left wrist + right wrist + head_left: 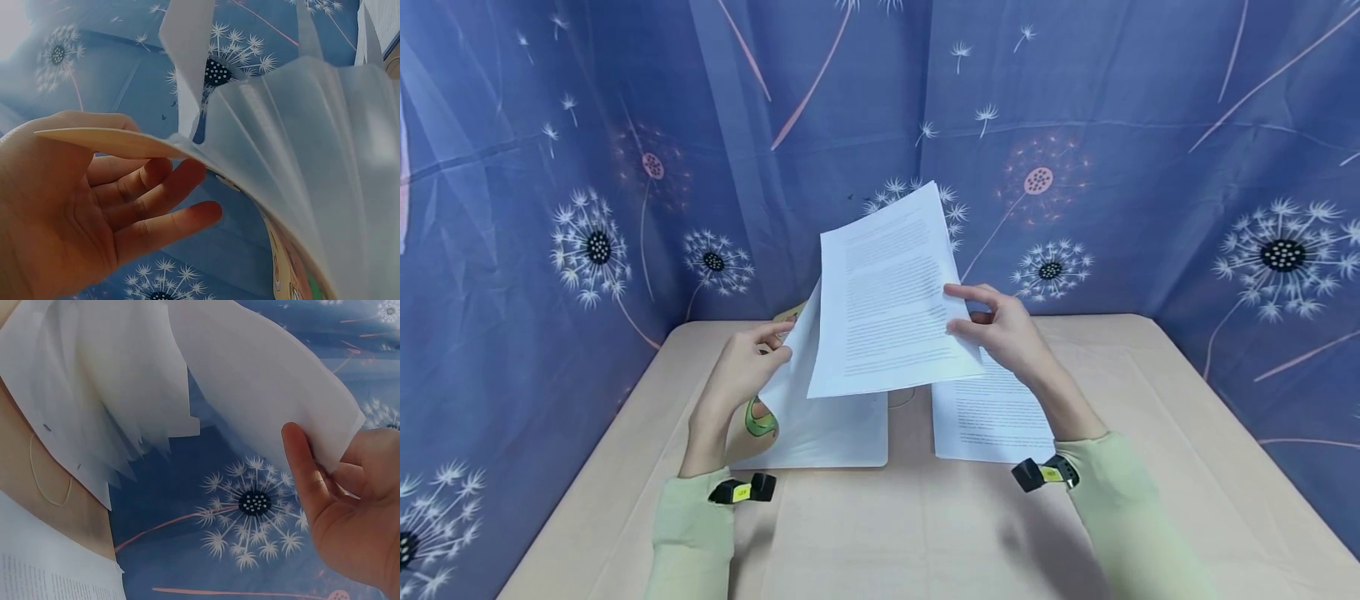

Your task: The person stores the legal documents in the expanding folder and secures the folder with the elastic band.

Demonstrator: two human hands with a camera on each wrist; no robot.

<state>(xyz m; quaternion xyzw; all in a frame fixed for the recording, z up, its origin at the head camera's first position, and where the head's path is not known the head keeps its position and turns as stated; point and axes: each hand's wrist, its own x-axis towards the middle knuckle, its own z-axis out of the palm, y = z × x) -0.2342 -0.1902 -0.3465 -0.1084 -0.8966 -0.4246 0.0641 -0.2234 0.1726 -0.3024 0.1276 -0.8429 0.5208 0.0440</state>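
My right hand [1003, 333] pinches printed sheets of paper [891, 300] by their right edge and holds them up, tilted, above the table. My left hand [739, 375] grips the cover edge of an expanding file folder [842, 437] between thumb and fingers. The cover bends upward, with a green cartoon print on its outer side. Translucent pockets [312, 125] fan out inside the folder in the left wrist view. From the right wrist camera, the raised paper [262, 369] appears beside the fanned pockets; whether its lower end is inside one, I cannot tell.
Another printed paper stack [1000, 421] lies flat on the table to the right of the folder. A thin elastic cord [40, 481] loops out from the folder's edge. Behind the cloth-covered table [880, 533] hangs a blue dandelion-patterned curtain [850, 100].
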